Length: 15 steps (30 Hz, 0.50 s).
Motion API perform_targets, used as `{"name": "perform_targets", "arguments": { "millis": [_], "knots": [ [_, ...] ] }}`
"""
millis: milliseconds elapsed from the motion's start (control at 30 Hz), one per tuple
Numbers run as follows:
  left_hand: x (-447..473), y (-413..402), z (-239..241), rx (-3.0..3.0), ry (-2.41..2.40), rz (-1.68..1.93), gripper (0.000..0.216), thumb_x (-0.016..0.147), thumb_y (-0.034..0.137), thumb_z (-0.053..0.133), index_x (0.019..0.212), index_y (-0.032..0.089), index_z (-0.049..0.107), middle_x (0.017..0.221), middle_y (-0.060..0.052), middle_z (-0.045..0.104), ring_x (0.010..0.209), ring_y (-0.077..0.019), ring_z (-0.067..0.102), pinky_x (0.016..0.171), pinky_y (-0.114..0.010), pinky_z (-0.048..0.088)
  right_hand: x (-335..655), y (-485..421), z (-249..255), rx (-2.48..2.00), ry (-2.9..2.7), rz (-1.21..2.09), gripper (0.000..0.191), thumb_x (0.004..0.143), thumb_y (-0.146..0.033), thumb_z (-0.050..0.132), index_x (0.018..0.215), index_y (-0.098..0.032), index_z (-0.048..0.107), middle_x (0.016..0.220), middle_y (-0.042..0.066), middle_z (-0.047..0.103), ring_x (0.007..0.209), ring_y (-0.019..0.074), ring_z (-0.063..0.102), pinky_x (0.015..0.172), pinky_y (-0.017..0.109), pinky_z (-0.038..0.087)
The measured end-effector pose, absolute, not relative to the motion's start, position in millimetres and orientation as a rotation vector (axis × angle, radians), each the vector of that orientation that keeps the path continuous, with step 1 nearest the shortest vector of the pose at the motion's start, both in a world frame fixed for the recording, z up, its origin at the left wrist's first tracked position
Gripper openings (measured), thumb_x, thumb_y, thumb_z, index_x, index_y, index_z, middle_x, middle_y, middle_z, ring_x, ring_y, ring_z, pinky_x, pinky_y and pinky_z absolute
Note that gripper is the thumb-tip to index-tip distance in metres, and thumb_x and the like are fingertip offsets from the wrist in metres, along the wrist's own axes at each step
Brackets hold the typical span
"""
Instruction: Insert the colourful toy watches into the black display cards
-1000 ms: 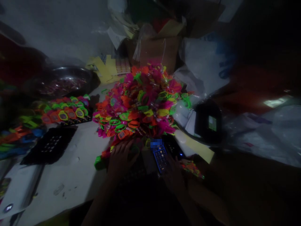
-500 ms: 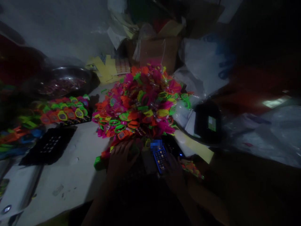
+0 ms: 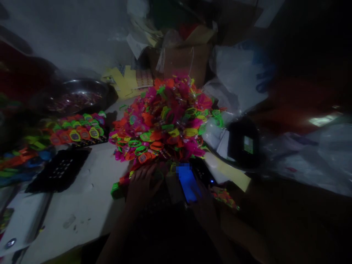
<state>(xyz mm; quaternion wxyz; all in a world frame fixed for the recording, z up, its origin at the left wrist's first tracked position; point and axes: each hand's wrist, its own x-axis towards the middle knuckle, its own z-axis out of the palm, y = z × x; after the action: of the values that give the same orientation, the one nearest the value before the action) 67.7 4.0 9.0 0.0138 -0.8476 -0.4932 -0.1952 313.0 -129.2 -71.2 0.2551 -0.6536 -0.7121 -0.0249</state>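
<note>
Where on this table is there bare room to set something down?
Bare white table shows between the black tray, the left hand and the near edge. It is crowded under the toy-watch pile, along the watch rows, and around the lit phone by the right hand.

Both forearms are bare, with no sleeve, glove, watch or ring to make out in the dim light. The left hand [image 3: 143, 185] shows spread fingers with short nails. The right hand [image 3: 205, 205] is mostly lost in shadow, its details unreadable.
</note>
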Motion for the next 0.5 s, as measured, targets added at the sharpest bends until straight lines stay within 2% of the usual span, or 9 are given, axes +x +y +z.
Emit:
{"name": "perform_targets", "arguments": {
  "millis": [200,400,500],
  "knots": [
    [67,4,9,-2.635,-1.507,-0.625,0.054,0.085,0.046,0.054,0.132,0.018,0.049,0.121,-0.011,0.063,0.112,-0.0283,0.055,0.095,-0.043,0.04,315,-138,-72,-1.735,-1.905,-0.073,0.045,0.093,-0.027,0.043,0.138,-0.024,0.04,0.147,0.012,0.036,0.135,0.0286,0.036,0.105,0.061,0.032],
    [68,5,5,-2.644,-1.537,-0.641,0.054,0.085,0.047,0.055,0.131,0.019,0.05,0.121,-0.011,0.064,0.112,-0.0288,0.056,0.095,-0.044,0.041,314,-146,-78,-1.725,-1.858,-0.118,0.038,0.091,-0.026,0.047,0.129,-0.023,0.049,0.139,0.011,0.047,0.133,0.0302,0.037,0.103,0.059,0.037],
    [68,5,11,-2.706,-1.523,-0.686,0.056,0.087,0.047,0.052,0.134,0.019,0.046,0.129,-0.012,0.059,0.121,-0.0285,0.052,0.1,-0.047,0.039,313,-149,-79,-1.701,-1.837,-0.144,0.034,0.09,-0.023,0.047,0.124,-0.022,0.052,0.134,0.011,0.051,0.131,0.0298,0.04,0.101,0.059,0.039]
  ]
}}
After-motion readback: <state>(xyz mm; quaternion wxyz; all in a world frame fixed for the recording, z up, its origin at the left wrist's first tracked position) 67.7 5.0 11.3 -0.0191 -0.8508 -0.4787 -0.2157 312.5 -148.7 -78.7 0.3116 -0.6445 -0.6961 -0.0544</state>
